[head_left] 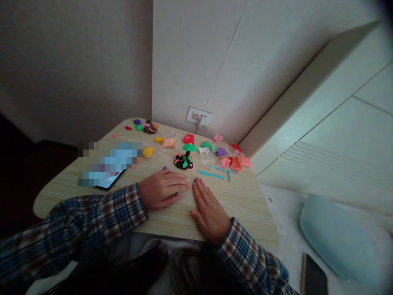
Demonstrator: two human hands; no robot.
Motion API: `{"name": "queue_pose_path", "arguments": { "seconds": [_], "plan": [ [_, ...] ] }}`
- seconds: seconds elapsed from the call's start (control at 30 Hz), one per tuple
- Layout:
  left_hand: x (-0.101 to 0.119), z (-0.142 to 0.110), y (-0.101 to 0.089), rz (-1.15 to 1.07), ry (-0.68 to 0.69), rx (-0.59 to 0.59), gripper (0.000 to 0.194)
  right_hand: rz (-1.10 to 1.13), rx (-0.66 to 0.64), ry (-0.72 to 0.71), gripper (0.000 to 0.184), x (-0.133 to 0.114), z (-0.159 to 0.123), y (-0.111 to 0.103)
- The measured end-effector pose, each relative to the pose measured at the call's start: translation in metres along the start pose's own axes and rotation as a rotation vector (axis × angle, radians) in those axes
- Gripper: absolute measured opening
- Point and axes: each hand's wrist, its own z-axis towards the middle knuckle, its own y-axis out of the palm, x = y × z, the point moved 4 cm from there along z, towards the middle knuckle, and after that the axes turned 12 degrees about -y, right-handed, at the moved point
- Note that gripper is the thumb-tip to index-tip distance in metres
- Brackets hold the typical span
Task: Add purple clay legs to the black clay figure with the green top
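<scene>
My left hand (162, 189) lies flat on the small wooden table, fingers stretched out to the right. Bits of purple clay (165, 168) peek out from under it; most of that clay is hidden by the palm. My right hand (210, 211) also rests with straight fingers, pointing away from me, its fingertips close to those of the left. A speck of purple shows by its fingertips. Just beyond both hands stands a clay figure (184, 160) with a black base, an orange edge and green leaf shapes. Light-blue plastic modelling tools (211, 175) lie beyond the right hand.
A phone (112, 168) with a lit screen, partly pixelated, is at the left. Clay packets, including a peach one (168, 142) and a red one (188, 139), line the back near a brown clay piece (150, 128). A wall socket (199, 116) holds a plug.
</scene>
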Motion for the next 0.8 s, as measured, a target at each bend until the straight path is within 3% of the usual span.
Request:
{"name": "queue_pose_path", "arguments": {
  "seconds": [0.1, 0.17, 0.3, 0.4, 0.53, 0.63, 0.8],
  "plan": [
    [-0.003, -0.001, 0.008, -0.01, -0.033, -0.082, 0.038, 0.001, 0.02, 0.059, 0.06, 0.011, -0.007, 0.001],
    [-0.005, -0.002, 0.012, -0.01, -0.06, -0.115, 0.039, -0.002, 0.047, 0.13, 0.057, 0.025, -0.016, 0.001],
    [-0.007, -0.006, 0.012, -0.008, -0.084, -0.111, 0.034, 0.03, 0.161, 0.133, 0.057, 0.04, -0.023, -0.007],
    [-0.009, -0.009, 0.009, 0.021, -0.11, -0.065, 0.03, 0.04, 0.213, 0.109, 0.058, 0.03, -0.011, -0.009],
    [-0.012, -0.012, 0.007, 0.063, -0.101, -0.003, 0.029, 0.002, 0.157, 0.171, 0.06, 0.004, 0.012, 0.002],
    [-0.012, -0.012, 0.007, 0.078, -0.077, 0.028, 0.03, 0.008, 0.087, 0.031, 0.062, -0.011, 0.017, 0.007],
    [-0.009, -0.01, 0.0, 0.081, -0.126, 0.076, 0.03, -0.01, 0.076, 0.134, 0.062, 0.001, 0.005, 0.003]
  ]
}}
